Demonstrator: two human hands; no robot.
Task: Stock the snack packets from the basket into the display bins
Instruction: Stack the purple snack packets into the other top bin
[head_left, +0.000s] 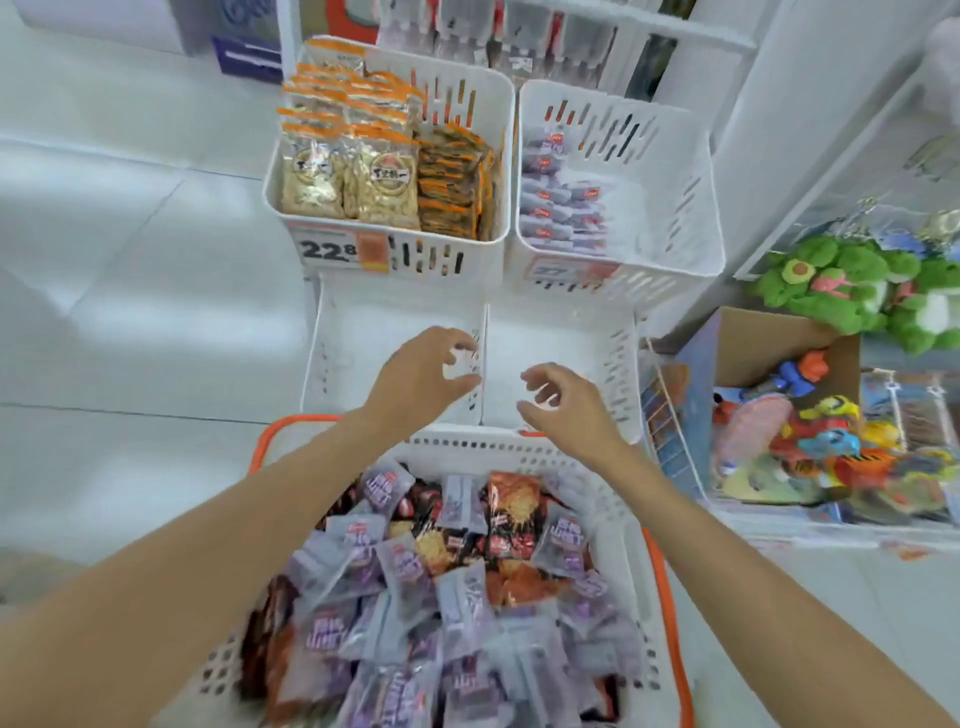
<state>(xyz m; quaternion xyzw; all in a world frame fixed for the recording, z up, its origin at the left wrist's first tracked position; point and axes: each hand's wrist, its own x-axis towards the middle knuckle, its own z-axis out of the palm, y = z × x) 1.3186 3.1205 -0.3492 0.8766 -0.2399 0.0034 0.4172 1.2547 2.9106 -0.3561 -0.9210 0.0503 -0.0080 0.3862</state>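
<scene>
Left hand (423, 379) and right hand (566, 402), fingers loosely curled, grip nothing above 2 white slotted plastic bins (323, 358); near perforated white plastic basket (519, 451) holds glossy purple and red packets (462, 603).

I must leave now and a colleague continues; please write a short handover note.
Left hand: fingers loosely curled, empty, over the lower left bin.
Right hand: the same, over the lower right bin.
Basket: full of purple packets and red packets.
Done: upper right bin partly holds similar purple packets.
Left: both lower bins show no packets; nearly all stocking remains.
</scene>
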